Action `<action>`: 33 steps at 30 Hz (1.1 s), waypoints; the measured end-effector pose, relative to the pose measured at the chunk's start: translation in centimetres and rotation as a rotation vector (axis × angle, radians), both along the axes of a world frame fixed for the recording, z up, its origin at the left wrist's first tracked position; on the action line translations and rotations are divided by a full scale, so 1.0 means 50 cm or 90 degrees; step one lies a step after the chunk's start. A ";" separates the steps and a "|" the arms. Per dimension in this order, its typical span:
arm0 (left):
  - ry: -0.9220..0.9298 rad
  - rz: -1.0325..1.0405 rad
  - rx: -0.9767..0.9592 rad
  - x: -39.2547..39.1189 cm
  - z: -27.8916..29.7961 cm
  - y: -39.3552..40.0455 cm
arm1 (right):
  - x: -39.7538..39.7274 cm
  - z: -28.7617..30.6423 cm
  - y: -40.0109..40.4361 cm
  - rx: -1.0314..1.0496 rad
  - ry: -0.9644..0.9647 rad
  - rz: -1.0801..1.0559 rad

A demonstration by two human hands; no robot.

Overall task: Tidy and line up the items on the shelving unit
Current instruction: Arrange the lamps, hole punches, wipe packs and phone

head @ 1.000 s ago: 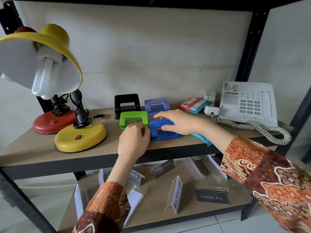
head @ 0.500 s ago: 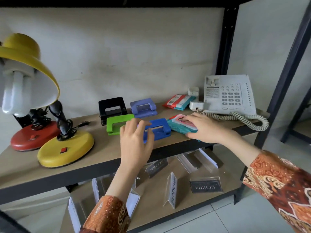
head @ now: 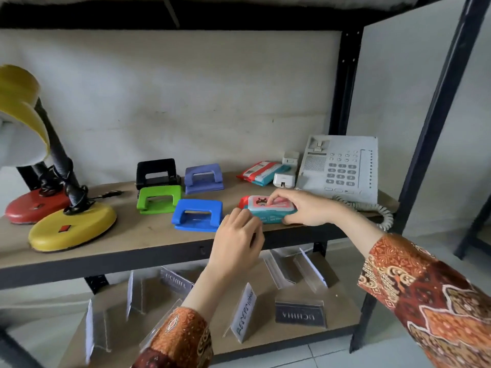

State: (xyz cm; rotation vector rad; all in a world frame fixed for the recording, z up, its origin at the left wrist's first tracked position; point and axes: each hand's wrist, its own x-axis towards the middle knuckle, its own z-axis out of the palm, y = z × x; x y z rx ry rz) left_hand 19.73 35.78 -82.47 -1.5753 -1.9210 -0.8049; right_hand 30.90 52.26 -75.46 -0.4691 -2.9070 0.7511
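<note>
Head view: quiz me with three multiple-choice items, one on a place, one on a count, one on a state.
1. The blue hole punch sits:
A. at the shelf's front edge
B. against the wall
C. on the lower shelf

2. Hole punches on the shelf:
A. two
B. four
C. six

3. The right hand:
A. hangs idle
B. lifts the telephone
C. grips the wet wipes pack

Answers: 1 A, it lies nearest the front edge. 2 B, black, purple, green and blue. 3 C, its fingers curl over the pack.

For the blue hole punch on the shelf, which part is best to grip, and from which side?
Probably grip the blue hole punch across its two short ends, coming from above. It lies flat near the shelf front edge, both ends free, with the green punch close behind.
</note>
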 end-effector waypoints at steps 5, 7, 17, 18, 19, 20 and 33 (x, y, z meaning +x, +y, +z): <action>-0.002 0.161 0.125 -0.001 0.005 -0.038 | 0.005 -0.010 0.037 0.001 0.016 0.059; -0.065 0.220 0.115 -0.024 0.017 -0.068 | 0.011 -0.014 0.040 -0.002 0.030 0.072; -0.089 0.251 -0.089 -0.085 0.041 -0.081 | 0.014 -0.030 0.041 -0.001 0.057 0.084; -0.078 0.251 -0.064 -0.077 0.038 -0.076 | 0.015 -0.030 0.040 0.005 0.064 0.086; -0.060 0.243 -0.033 -0.066 0.034 -0.069 | 0.017 -0.028 0.038 0.009 0.081 0.083; -0.039 0.229 0.000 -0.051 0.030 -0.063 | 0.017 -0.025 0.036 0.010 0.104 0.075; -0.009 0.098 0.118 -0.011 -0.038 0.005 | -0.189 0.040 0.116 0.300 0.057 -0.044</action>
